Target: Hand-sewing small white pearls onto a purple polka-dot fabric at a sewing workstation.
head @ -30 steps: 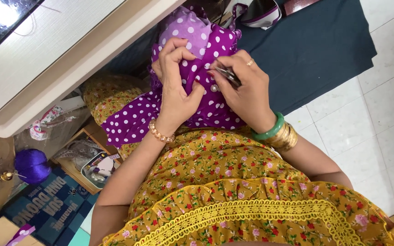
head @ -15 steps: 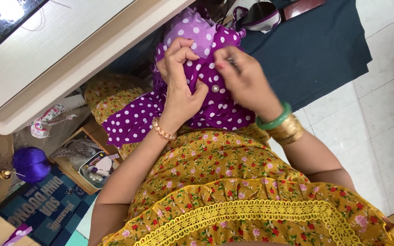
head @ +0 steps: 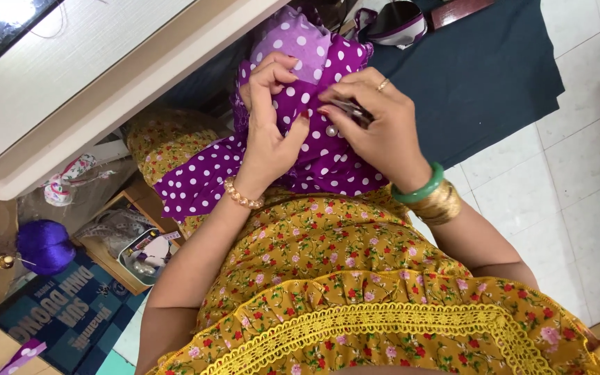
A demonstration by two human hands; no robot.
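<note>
Since half a second ago, my right hand [head: 382, 128] has dropped back from the upper fold of the purple polka-dot garment [head: 314, 156] and turned, so the small metal snips [head: 353, 110] show again under its fingers; the left hand [head: 272, 132] has hardly shifted.

I count one garment, one pair of snips and one pearl button [head: 330, 130] in view on the cloth (others may be hidden under the fingers). The garment lies bunched on my lap, against the yellow floral dress [head: 342, 271], and both hands rest on its upper part. The left hand is curled shut on a fold of the fabric, thumb pressed to the cloth just left of the button. The right hand is closed around the snips, with their tips pointing toward the button and its fingertips touching the fabric just beside it. The button sits between the two hands, close to both thumbs.

To my left stands one white surface [head: 85, 83] and one ball of purple thread [head: 43, 246] below it. One dark cloth [head: 480, 76] lies spread on the tiled floor [head: 564, 180] beyond my right hand.
</note>
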